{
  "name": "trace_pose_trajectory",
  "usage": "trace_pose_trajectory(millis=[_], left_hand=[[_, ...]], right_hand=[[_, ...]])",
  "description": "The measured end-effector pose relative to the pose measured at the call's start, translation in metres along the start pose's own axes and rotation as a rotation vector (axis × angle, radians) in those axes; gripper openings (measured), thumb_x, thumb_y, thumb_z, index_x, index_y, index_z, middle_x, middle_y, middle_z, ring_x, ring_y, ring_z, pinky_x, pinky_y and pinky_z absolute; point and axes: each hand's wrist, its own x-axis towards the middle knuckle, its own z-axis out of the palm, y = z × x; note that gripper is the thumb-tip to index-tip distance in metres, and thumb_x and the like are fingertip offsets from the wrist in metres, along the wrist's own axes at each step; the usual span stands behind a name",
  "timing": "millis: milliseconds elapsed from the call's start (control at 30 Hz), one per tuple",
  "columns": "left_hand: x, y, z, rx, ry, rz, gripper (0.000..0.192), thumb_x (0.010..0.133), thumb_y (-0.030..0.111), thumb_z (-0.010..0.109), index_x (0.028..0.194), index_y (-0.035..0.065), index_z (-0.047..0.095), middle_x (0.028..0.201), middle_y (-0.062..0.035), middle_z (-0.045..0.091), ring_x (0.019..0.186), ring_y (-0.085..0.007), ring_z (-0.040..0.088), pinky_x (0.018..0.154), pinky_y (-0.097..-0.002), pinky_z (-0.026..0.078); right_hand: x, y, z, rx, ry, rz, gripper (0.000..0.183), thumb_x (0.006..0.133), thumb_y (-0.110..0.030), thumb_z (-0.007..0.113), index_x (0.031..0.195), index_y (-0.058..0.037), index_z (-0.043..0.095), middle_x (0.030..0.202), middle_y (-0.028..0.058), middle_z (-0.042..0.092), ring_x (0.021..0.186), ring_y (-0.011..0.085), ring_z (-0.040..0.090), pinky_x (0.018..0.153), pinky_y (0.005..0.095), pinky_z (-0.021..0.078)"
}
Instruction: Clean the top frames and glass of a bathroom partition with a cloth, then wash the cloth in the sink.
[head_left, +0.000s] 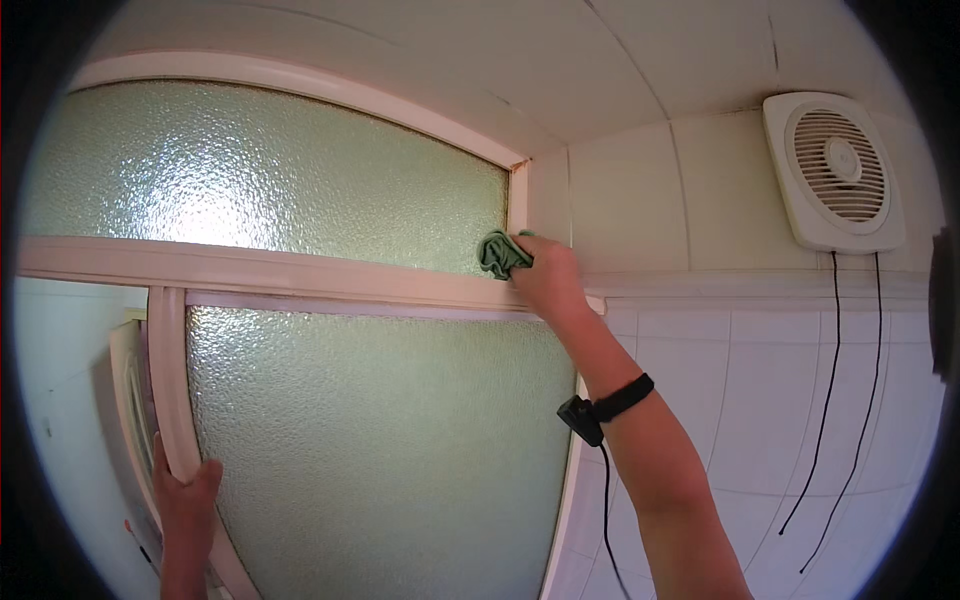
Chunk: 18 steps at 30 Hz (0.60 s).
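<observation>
My right hand (551, 274) grips a bunched green cloth (501, 255), which touches the lower right corner of the upper frosted glass pane (337, 172). Below that pane runs a pale pinkish crossbar (300, 270) of the frame. At lower left, my left hand (184, 491) is wrapped around the upright edge (169, 375) of a sliding door panel, thumb on the near side. This panel holds a second textured glass pane (390, 435). A black strap with a small device (583, 420) sits on my right forearm, and a cable hangs from it.
A white exhaust fan (844, 165) with two dangling black cords (831, 390) is mounted high on the right wall. White tiles (772, 405) cover the wall below a ledge (750, 285). Through the gap at left, another door (131, 390) shows. The ceiling (465, 45) is close above.
</observation>
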Motion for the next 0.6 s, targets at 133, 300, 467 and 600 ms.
trace_pose_trajectory(millis=[133,300,467,600], left_hand=[[0.004,-0.004,-0.004,0.025,-0.04,-0.003,0.073,0.086,0.009,0.069,0.149,-0.0104,0.038,0.117,-0.014,0.062,0.095,-0.0177,0.06,0.087,-0.0308,0.051],[-0.001,0.011,0.0,-0.093,-0.075,-0.035,0.074,0.084,0.005,0.073,0.147,-0.0116,0.039,0.11,-0.0123,0.063,0.09,-0.0145,0.06,0.08,-0.0274,0.052],[-0.002,0.014,-0.001,-0.067,-0.019,-0.016,0.065,0.083,0.004,0.074,0.14,-0.0093,0.044,0.103,-0.0082,0.06,0.085,-0.012,0.057,0.075,-0.0269,0.05],[-0.002,0.013,-0.003,-0.158,-0.09,0.01,0.049,0.082,0.004,0.074,0.124,-0.0035,0.051,0.093,-0.0042,0.056,0.079,-0.0105,0.055,0.069,-0.0271,0.048]], right_hand=[[0.0,-0.012,0.007,-0.061,0.028,0.077,0.036,0.076,-0.002,0.065,0.111,-0.004,0.074,0.102,0.0227,0.072,0.096,0.0423,0.068,0.088,0.0477,0.0538],[0.019,-0.002,0.023,-0.196,0.205,0.082,0.047,0.077,0.0,0.072,0.123,-0.0023,0.067,0.112,0.0257,0.069,0.101,0.045,0.067,0.088,0.0501,0.0538],[0.077,-0.021,0.029,0.008,0.248,0.065,0.039,0.08,0.0,0.072,0.119,-0.0046,0.067,0.109,0.0261,0.07,0.103,0.0442,0.068,0.087,0.0505,0.0539],[0.102,-0.021,0.038,-0.18,0.121,0.141,0.036,0.083,-0.001,0.068,0.118,-0.0078,0.065,0.107,0.0267,0.07,0.103,0.044,0.068,0.086,0.0521,0.0544]])
